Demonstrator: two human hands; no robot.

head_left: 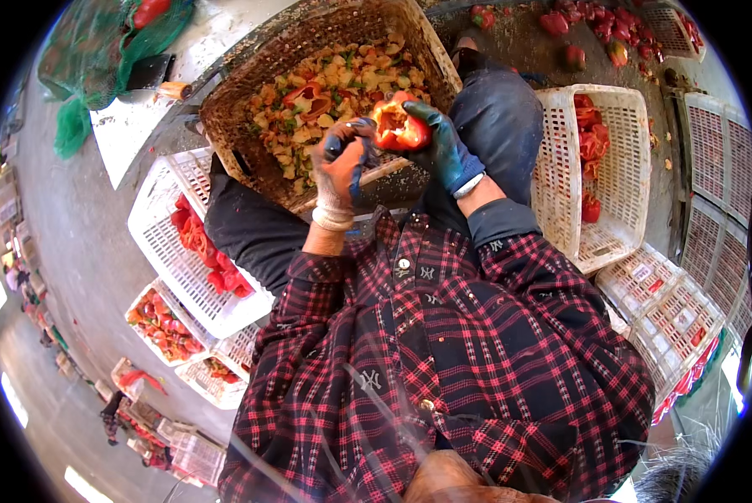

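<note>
My right hand [443,151], in a dark blue-green glove, grips a hollowed red pepper [401,126] with its opened side facing left. My left hand [342,163], in a pale, stained glove, is curled just left of the pepper; what is in its fingers, if anything, I cannot make out. Both hands are over the near edge of a dirty plastic crate [430,54] holding pale pepper cores, seeds and a red pepper piece [307,99].
White crates [154,210] with red peppers flank my legs [493,117], more stacked at right [644,310]. A green net bag [99,50] and orange-handled tool [175,90] lie upper left. Loose peppers [602,29] lie upper right. Distant workers [112,411] sit among crates at far left.
</note>
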